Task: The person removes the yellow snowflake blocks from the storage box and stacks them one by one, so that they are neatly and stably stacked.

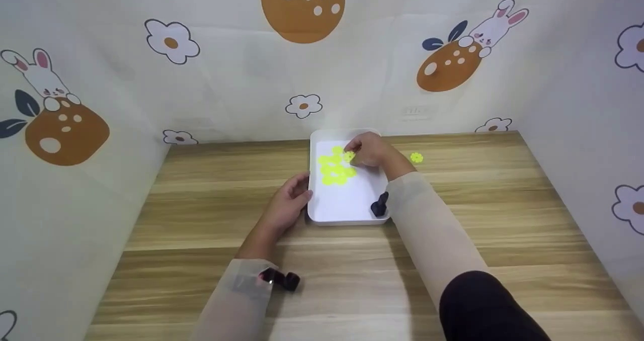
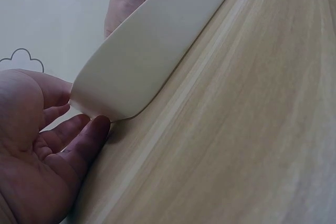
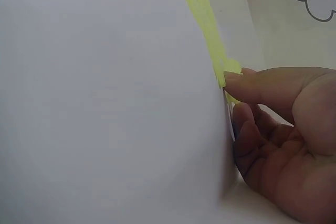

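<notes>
A shallow white tray (image 1: 347,205) sits on the wooden table, with several flat, bright yellow flower-shaped pieces (image 1: 333,172) clustered in its left and upper part. Over the far side of the tray, my right hand (image 1: 370,150) pinches one yellow flower piece (image 1: 349,156) between thumb and fingertips. In the right wrist view that hand (image 3: 283,129) is at the yellow pieces (image 3: 210,30), seen nearly edge-on. My left hand (image 1: 288,202) rests its fingertips and thumb against the tray's left outer wall. The left wrist view shows these fingers (image 2: 89,137) touching the wall's rounded corner.
Another yellow flower piece (image 1: 416,157) lies on the wooden table (image 1: 211,205) right of the tray. A wall covering with rabbit and flower prints (image 1: 241,79) rises behind the table and at both sides. Small black cameras (image 1: 282,279) are strapped at the wrists.
</notes>
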Tool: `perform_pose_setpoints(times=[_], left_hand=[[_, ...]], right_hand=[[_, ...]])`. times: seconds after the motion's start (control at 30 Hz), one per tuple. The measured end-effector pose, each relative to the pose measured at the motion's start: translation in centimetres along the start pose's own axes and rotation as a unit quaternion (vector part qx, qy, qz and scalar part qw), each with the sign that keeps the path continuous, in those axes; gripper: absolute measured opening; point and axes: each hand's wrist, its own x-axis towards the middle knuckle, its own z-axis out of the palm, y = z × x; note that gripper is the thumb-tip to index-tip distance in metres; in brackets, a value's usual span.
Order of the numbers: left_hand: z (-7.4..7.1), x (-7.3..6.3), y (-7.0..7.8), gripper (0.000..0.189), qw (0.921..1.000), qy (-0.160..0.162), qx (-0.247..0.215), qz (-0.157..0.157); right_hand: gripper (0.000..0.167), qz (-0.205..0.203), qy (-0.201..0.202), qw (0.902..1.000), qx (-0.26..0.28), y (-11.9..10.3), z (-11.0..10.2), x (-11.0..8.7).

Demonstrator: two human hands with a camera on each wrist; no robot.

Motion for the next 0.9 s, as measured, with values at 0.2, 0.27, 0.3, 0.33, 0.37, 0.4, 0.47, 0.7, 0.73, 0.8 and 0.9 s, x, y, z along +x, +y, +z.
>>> perform_pose_setpoints(times=[0.2, 0.27, 0.3, 0.33, 0.37, 0.4, 0.47, 0.7, 0.73, 0.8, 0.9], left_hand=[[0.04, -0.06, 0.04, 0.056, 0.9999, 0.007, -0.004, -0.006], [0.05, -0.07, 0.03, 0.056, 0.9999, 0.009, -0.004, -0.006], [0.06, -0.07, 0.03, 0.056, 0.9999, 0.01, -0.003, -0.006], [0.07, -0.08, 0.04, 0.056, 0.9999, 0.011, 0.0, -0.006], [0.09, -0.09, 0.06, 0.056, 0.9999, 0.012, 0.004, -0.007], [0.11, -0.09, 0.07, 0.056, 0.9999, 0.012, 0.005, -0.007], [0.1, -0.12, 0.14, 0.055, 0.9999, 0.013, 0.006, -0.006], [0.12, -0.18, 0.12, 0.055, 0.9998, 0.014, 0.009, 0.007], [0.11, -0.17, 0.1, 0.055, 0.9998, 0.015, 0.011, 0.007], [0.07, -0.12, 0.09, 0.055, 0.9998, 0.014, 0.013, 0.006], [-0.01, -0.04, -0.01, 0.056, 0.9997, 0.012, 0.02, 0.005]], right_hand=[[0.036, -0.001, 0.008, 0.9999, -0.013, 0.02, 0.15, 0.09], [0.036, 0.004, 0.008, 0.9999, -0.012, 0.04, 0.17, 0.13], [0.036, 0.008, 0.008, 0.9999, -0.011, 0.05, 0.16, 0.15], [0.037, 0.01, 0.008, 0.9999, -0.008, 0.07, 0.15, 0.17], [0.037, 0.014, 0.008, 0.9999, -0.006, 0.09, 0.12, 0.16], [0.037, 0.015, 0.007, 0.9998, -0.006, 0.09, 0.08, 0.14], [0.038, 0.02, 0.006, 0.9998, -0.002, 0.04, 0.06, 0.13], [0.039, 0.029, 0.003, 0.9996, 0.002, -0.07, -0.03, -0.02], [0.038, 0.028, 0.003, 0.9996, 0.002, -0.04, -0.03, -0.01], [0.038, 0.026, 0.004, 0.9996, 0.004, 0.03, -0.01, 0.01], [0.039, 0.011, 0.005, 0.9999, 0.002, 0.25, 0.05, 0.09]])
